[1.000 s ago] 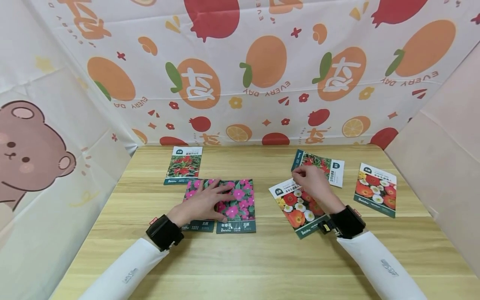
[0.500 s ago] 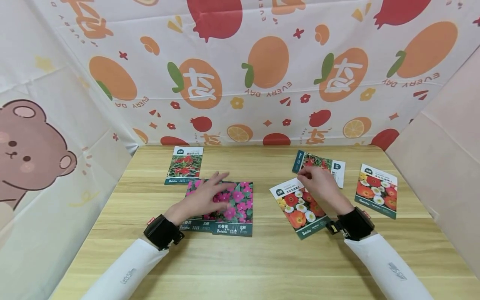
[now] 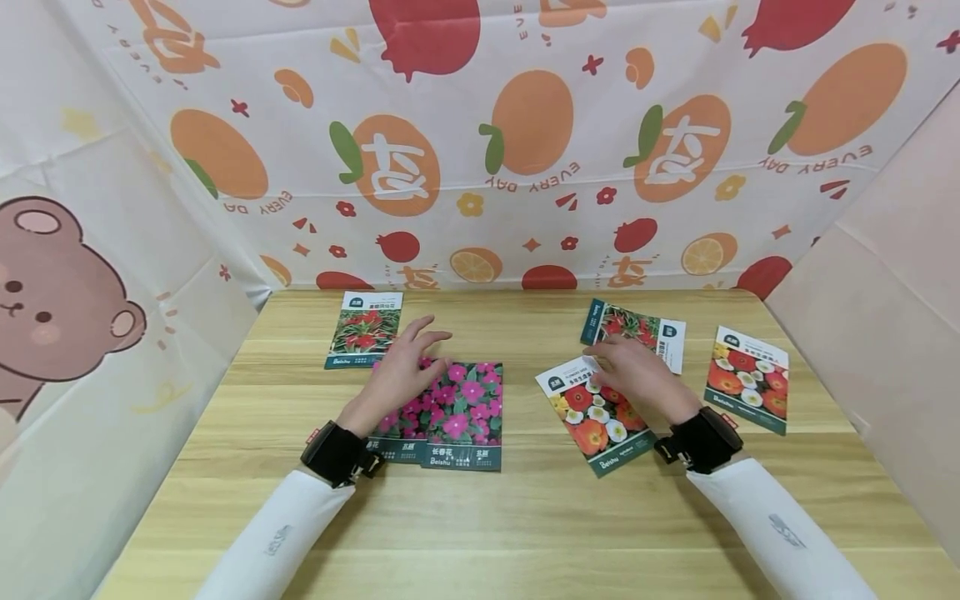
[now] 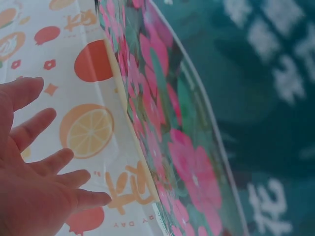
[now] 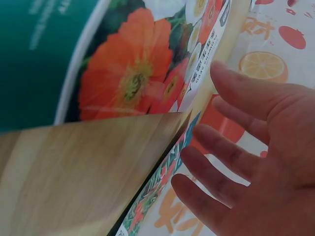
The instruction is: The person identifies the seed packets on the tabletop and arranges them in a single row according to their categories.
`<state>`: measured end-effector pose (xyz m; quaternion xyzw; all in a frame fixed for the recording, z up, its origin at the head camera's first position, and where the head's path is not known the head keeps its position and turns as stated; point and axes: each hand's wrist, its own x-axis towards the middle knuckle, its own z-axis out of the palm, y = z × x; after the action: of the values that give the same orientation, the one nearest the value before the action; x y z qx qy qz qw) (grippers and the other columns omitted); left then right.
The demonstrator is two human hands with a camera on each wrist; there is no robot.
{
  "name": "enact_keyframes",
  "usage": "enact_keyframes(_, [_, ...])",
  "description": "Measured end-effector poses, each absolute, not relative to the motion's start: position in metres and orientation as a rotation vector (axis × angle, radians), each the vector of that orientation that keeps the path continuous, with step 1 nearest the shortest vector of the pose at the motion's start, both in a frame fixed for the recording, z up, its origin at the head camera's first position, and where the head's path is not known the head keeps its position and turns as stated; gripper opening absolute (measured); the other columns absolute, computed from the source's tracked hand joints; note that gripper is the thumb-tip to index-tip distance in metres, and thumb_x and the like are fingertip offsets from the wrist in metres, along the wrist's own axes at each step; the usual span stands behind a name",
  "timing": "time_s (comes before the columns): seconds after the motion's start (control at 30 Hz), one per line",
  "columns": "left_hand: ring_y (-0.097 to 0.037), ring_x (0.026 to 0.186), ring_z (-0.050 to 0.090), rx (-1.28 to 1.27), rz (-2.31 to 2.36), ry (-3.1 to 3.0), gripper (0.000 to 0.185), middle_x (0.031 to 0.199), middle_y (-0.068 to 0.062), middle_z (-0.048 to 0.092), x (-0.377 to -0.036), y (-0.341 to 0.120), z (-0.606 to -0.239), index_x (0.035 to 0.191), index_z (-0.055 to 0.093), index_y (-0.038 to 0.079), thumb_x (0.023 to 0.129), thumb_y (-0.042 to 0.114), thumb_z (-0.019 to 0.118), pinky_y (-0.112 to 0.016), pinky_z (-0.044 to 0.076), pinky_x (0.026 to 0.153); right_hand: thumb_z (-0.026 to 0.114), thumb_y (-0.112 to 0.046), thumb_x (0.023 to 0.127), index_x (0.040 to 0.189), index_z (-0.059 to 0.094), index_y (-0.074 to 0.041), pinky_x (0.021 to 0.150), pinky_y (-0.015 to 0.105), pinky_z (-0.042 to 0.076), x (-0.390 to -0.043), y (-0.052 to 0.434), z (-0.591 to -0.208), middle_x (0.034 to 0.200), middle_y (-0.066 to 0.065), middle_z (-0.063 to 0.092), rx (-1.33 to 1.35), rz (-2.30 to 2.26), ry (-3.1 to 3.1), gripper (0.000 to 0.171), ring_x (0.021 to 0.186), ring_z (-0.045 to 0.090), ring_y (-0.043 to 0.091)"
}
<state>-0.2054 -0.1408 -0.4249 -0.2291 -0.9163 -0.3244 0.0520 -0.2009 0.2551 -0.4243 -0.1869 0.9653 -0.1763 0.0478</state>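
Seed packets point(image 3: 468, 408) partly hidden behind hands point(image 3: 403, 372); small print point(image 3: 462, 461) illegible.

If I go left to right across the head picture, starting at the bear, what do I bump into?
Bear picture → red-flower packet → front pink-flower packet → nearer orange-flower packet → far-right orange-flower packet.
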Motion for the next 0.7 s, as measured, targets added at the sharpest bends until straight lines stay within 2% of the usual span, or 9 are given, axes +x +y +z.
enact_keyframes(0.1, [-0.042,0.129,0.056,-0.684,-0.999,-2.787,0.040,0.161,-0.020,0.038,-0.207,-0.141,-0.427,0.136,0.067,0.006,0.100,0.024,0.071,-0.048,0.051,0.087,0.080,-0.021,0.094,0.136,0.068,-0.008,0.105,0.059,0.046,-0.204,0.251,-0.424,0.136,0.019,0.062,-0.587,-0.527,2.915,0.046,0.124,0.055,0.039])
enact_keyframes(0.37, [-0.042,0.141,0.045,-0.677,-1.014,-2.801,0.038,0.161,-0.019,0.038,-0.208,-0.139,-0.426,0.134,0.068,0.005,0.100,0.023,0.070,-0.055,0.050,0.098,0.081,-0.022,0.093,0.139,0.067,-0.012,0.102,0.057,0.047,-0.210,0.241,-0.424,0.136,0.019,0.059,-0.573,-0.491,2.855,0.049,0.122,0.054,0.037])
enact_keyframes(0.7, [-0.041,0.133,0.053,-0.637,-1.025,-2.809,0.037,0.162,-0.018,0.035,-0.208,-0.140,-0.428,0.133,0.069,0.006,0.101,0.025,0.070,-0.052,0.052,0.092,0.082,-0.022,0.092,0.132,0.069,-0.012,0.096,0.054,0.050,-0.214,0.241,-0.425,0.127,0.017,0.058,-0.538,-0.468,2.827,0.043,0.113,0.054,0.035])
